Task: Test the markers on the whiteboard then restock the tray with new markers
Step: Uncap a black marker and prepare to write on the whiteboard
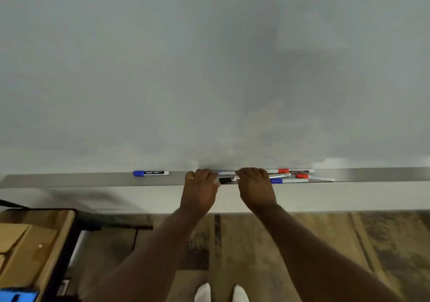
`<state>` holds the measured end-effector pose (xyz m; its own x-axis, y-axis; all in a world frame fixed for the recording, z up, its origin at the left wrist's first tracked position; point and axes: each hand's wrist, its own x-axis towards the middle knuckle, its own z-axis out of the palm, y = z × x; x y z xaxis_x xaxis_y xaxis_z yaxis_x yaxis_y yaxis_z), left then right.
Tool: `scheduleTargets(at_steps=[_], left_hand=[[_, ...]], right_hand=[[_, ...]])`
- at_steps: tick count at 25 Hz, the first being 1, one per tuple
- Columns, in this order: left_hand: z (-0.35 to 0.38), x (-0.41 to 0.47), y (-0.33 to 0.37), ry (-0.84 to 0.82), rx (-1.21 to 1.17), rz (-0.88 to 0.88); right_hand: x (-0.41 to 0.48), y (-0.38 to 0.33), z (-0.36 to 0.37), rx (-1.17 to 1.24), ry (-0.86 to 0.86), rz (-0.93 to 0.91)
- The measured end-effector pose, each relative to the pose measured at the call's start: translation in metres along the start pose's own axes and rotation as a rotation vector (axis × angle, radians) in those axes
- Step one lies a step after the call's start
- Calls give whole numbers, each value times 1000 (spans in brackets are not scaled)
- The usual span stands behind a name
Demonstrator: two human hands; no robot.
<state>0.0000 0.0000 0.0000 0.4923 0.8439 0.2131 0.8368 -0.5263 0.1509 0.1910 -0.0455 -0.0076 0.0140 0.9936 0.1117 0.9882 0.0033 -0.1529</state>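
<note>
Tray (69,179) holds markers (289,180); left hand (200,186) and right hand (255,185) rest there.

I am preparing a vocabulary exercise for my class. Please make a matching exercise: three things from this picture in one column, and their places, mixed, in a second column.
Things:
1. lone blue-capped marker
2. black-capped marker
3. red-capped markers

Places:
A. between the left hand and the right hand
B. on the tray, left of both hands
C. on the tray, right of the right hand

Pairs: 1-B, 2-A, 3-C
</note>
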Motion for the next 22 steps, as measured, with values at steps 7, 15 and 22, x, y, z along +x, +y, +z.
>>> scheduleTargets(at_steps=[7, 15, 22], left_hand=[[48, 14, 2, -101, -37, -28], [77, 19, 3, -191, -27, -36], [84, 30, 8, -212, -53, -76]], right_hand=[[17, 11, 34, 26, -22, 51], [19, 14, 65, 54, -29, 41], [20, 10, 72, 65, -85, 58]])
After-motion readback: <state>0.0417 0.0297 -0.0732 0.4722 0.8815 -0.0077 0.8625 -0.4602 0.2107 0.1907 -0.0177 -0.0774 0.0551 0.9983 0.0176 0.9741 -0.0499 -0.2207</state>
